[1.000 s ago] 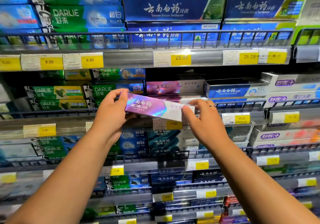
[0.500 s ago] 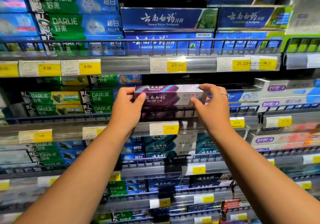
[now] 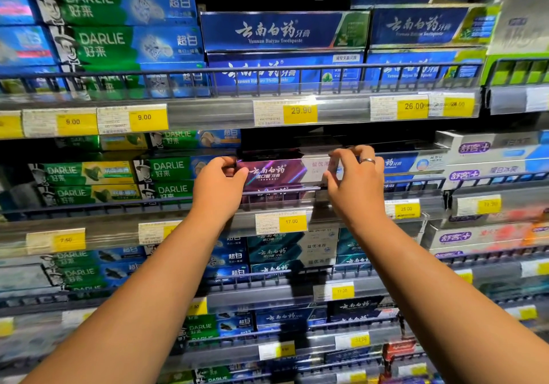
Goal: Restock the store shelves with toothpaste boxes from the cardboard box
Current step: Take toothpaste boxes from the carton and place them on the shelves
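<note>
The left hand (image 3: 218, 187) is pinching the dark end of the purple toothpaste box (image 3: 276, 172), with the thumb in front and the fingers curled over the top. The box is lying level between the two grips, and its long axis is running from one hand to the other, parallel to the wire rail (image 3: 282, 189) just under it. It is sitting over a second purple box (image 3: 267, 197) behind that rail. The right hand (image 3: 355, 184) is pinching the white end in the same way. Both hands are equally near, one at each end. The free space is lying beyond the grips, deeper into the shelf, so the box is probably needing a straight push away from both palms, kept square to the rail.
</note>
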`<state>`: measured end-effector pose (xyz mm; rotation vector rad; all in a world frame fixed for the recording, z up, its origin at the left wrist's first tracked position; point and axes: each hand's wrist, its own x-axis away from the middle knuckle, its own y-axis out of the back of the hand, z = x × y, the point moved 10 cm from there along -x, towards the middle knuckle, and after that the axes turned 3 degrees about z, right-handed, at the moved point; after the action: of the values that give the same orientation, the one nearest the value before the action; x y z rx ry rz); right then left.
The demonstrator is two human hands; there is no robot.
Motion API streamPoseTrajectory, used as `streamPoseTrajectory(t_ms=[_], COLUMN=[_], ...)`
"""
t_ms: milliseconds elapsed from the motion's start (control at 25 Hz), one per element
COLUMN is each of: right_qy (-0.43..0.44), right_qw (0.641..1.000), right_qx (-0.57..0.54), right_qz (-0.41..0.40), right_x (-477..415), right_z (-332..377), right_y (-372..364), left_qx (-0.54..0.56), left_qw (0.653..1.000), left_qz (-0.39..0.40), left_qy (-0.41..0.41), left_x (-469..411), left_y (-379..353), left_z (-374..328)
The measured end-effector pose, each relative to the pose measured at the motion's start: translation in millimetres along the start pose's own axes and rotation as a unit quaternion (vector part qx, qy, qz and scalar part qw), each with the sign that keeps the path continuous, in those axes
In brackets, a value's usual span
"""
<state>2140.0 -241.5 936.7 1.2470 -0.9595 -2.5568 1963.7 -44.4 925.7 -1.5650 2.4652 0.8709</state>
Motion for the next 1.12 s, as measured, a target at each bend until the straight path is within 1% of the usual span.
streamPoseTrajectory(t_ms=[160, 400, 560, 640, 720, 760, 840, 880, 920, 1000, 1120], right_qy=[0.003, -0.011, -0.021, -0.024, -0.038, -0.046, -0.056, -0.060, -0.063, -0.078, -0.106], right_qw=[0.999, 0.998, 0.999, 0.999, 0.999, 0.999, 0.997, 0.995, 0.994, 0.991, 0.990], right_qx=[0.041, 0.065, 0.045, 0.023, -0.002, -0.013, -0.034, -0.046, -0.058, -0.073, -0.061], right_qz=[-0.010, -0.003, 0.006, -0.004, -0.016, -0.026, -0.048, -0.059, -0.068, -0.076, -0.074], right_x=[1, 0, 6, 14, 22, 26, 37, 43, 50, 64, 91], right_z=[-3, -7, -9, -12, -22, -31, -50, -64, -80, -119, -187], right_y=[-1, -6, -6, -1, 9, 17, 35, 46, 58, 81, 122], left_qx=[-0.067, -0.095, -0.076, -0.048, -0.008, 0.008, 0.031, 0.050, 0.073, 0.104, 0.109], left_qw=[0.997, 0.995, 0.997, 0.996, 0.991, 0.986, 0.971, 0.964, 0.959, 0.949, 0.930], left_qz=[0.003, 0.013, 0.006, -0.026, -0.045, -0.040, -0.003, 0.037, 0.089, 0.195, 0.284], left_qy=[-0.029, -0.040, -0.031, -0.064, -0.126, -0.163, -0.237, -0.259, -0.258, -0.225, -0.206], left_x=[-1, -3, -5, 4, 28, 43, 73, 86, 97, 119, 159], left_y=[-1, -7, -5, -5, -14, -24, -54, -77, -104, -165, -252], left_z=[-6, -5, 3, -7, -32, -47, -75, -85, -92, -104, -126])
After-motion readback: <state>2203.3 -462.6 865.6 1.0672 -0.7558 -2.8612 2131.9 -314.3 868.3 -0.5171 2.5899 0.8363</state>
